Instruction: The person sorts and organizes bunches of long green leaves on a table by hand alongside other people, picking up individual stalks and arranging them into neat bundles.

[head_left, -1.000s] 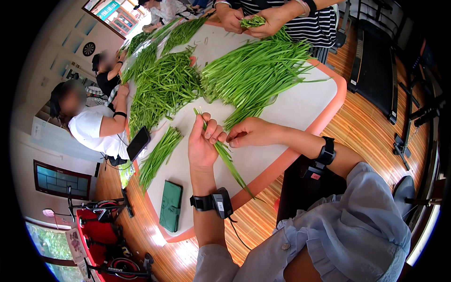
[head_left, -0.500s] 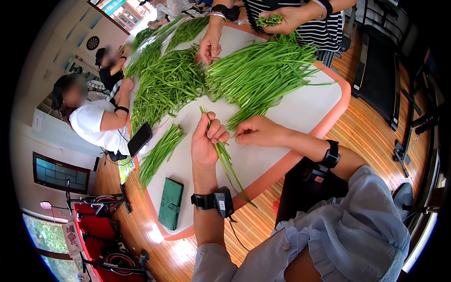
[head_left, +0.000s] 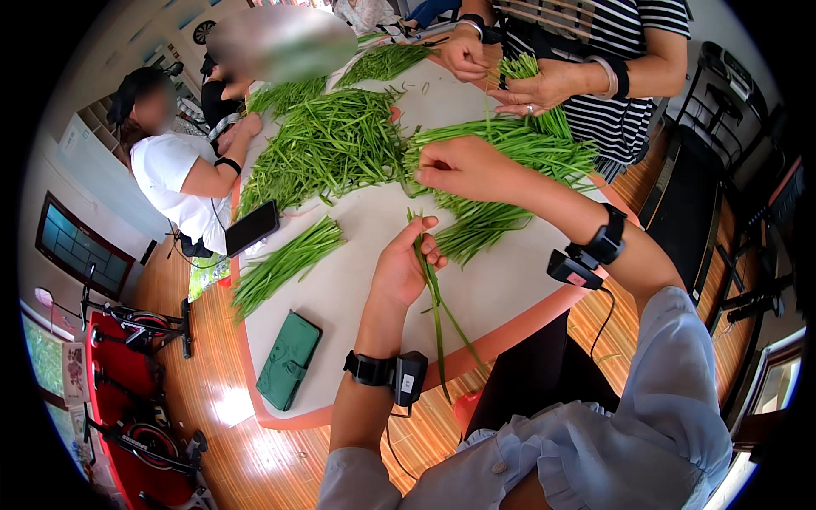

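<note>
My left hand point(head_left: 410, 262) is closed round a few long green chives point(head_left: 438, 319), which hang down past the table's near edge. Farther forward, my right hand point(head_left: 466, 167) has its fingertips pinched together at the left end of a large heap of chives point(head_left: 489, 225); what they hold, if anything, is hidden. To the left of my left hand lies a small, neat bundle of chives point(head_left: 289, 263). Beyond it spreads a tangled heap of chives point(head_left: 327, 144).
On the white table with an orange rim point(head_left: 357, 393) lie a green phone case point(head_left: 289, 359) and, at the left edge, a dark phone point(head_left: 252, 228). Across from me a person in stripes holds a chive bunch point(head_left: 520, 68); a person in white point(head_left: 174, 174) sits left. A treadmill point(head_left: 693, 204) stands right.
My right hand has moved forward from beside my left hand to the large heap. The person across has brought both hands together at a chive bunch. The whole view has shifted a little.
</note>
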`<move>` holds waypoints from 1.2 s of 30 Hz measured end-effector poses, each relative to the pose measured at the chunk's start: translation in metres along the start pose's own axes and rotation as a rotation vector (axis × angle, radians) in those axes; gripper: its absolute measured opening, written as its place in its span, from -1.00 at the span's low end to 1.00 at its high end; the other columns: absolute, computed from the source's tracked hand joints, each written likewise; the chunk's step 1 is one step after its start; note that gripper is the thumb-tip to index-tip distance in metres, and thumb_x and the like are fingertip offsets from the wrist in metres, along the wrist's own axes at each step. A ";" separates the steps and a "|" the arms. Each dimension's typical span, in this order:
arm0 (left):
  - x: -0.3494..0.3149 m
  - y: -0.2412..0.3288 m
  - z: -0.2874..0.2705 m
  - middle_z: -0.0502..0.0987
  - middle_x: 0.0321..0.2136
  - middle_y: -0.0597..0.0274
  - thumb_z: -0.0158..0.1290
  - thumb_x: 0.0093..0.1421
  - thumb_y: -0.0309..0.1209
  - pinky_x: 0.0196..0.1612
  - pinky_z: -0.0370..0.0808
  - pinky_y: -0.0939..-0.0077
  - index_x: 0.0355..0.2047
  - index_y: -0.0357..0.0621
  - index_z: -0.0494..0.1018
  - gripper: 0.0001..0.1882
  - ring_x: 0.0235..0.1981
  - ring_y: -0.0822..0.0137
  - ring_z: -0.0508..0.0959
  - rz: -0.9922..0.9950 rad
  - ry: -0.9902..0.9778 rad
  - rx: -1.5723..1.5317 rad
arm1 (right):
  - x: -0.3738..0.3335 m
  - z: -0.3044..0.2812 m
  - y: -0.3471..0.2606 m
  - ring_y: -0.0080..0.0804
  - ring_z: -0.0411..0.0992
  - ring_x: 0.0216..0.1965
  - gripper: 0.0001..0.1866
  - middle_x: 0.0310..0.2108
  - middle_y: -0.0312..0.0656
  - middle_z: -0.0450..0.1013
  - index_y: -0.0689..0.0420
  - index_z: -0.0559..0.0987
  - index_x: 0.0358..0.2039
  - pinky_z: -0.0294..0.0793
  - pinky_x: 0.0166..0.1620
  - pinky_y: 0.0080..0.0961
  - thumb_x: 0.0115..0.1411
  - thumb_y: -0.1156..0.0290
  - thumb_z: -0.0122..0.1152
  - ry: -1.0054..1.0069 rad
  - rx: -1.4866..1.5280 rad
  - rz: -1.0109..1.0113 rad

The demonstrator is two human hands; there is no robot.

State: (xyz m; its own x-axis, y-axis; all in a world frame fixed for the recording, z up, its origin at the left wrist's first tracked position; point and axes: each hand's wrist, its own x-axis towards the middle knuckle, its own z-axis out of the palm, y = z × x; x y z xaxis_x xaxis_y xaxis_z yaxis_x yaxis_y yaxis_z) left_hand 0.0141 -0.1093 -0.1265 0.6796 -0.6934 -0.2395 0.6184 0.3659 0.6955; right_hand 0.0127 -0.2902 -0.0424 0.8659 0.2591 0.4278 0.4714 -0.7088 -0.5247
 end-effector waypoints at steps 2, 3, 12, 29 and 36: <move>0.001 -0.002 0.004 0.19 -0.71 0.44 -0.09 0.20 -0.19 -0.41 0.29 0.49 -0.27 -0.10 0.35 -0.74 -0.63 0.47 0.24 -0.022 0.010 0.030 | 0.035 0.010 0.007 -0.27 0.38 -0.53 -0.70 -0.61 -0.15 0.42 0.18 0.48 -0.47 0.34 -0.45 -0.36 0.07 0.17 0.09 0.009 -0.092 0.006; 0.000 -0.002 0.005 0.18 -0.70 0.43 -0.08 0.19 -0.19 -0.41 0.28 0.48 -0.26 -0.11 0.35 -0.74 -0.63 0.46 0.23 -0.020 0.010 0.041 | 0.050 0.019 0.011 -0.23 0.40 -0.49 -0.68 -0.60 -0.13 0.42 0.17 0.49 -0.46 0.36 -0.43 -0.33 0.08 0.13 0.08 0.014 -0.136 0.013; -0.004 0.001 0.007 0.18 -0.71 0.43 -0.09 0.20 -0.20 -0.40 0.28 0.47 -0.27 -0.12 0.36 -0.74 -0.62 0.45 0.23 0.006 -0.012 0.010 | 0.112 0.073 0.055 -0.02 0.36 -0.18 -0.74 -0.34 -0.01 0.45 0.16 0.51 -0.38 0.30 -0.01 -0.25 0.07 0.24 0.03 0.193 -0.333 0.028; -0.003 0.007 0.000 0.19 -0.66 0.48 -0.08 0.21 -0.23 -0.46 0.21 0.60 -0.15 -0.05 0.32 -0.74 -0.61 0.54 0.20 0.120 -0.021 -0.074 | -0.034 0.008 0.017 -0.42 0.44 -0.45 -0.80 -0.47 -0.20 0.49 0.12 0.55 -0.34 0.38 -0.35 -0.53 0.05 0.31 0.12 -0.110 0.081 0.180; 0.000 0.007 0.000 0.13 -0.66 0.47 -0.05 0.19 -0.19 -0.51 0.13 0.65 -0.13 -0.05 0.32 -0.70 -0.62 0.55 0.11 0.078 0.030 -0.009 | -0.114 0.003 0.040 -0.29 0.41 -0.46 -0.84 -0.53 -0.20 0.47 0.15 0.54 -0.39 0.38 -0.35 -0.45 0.04 0.37 0.13 0.066 -0.070 0.210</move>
State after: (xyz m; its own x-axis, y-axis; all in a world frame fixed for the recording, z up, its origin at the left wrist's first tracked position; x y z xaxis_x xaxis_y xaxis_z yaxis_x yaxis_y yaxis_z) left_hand 0.0187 -0.1070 -0.1217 0.7371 -0.6439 -0.2051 0.5666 0.4236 0.7068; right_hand -0.0665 -0.3461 -0.1149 0.9300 0.0593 0.3628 0.2672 -0.7870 -0.5562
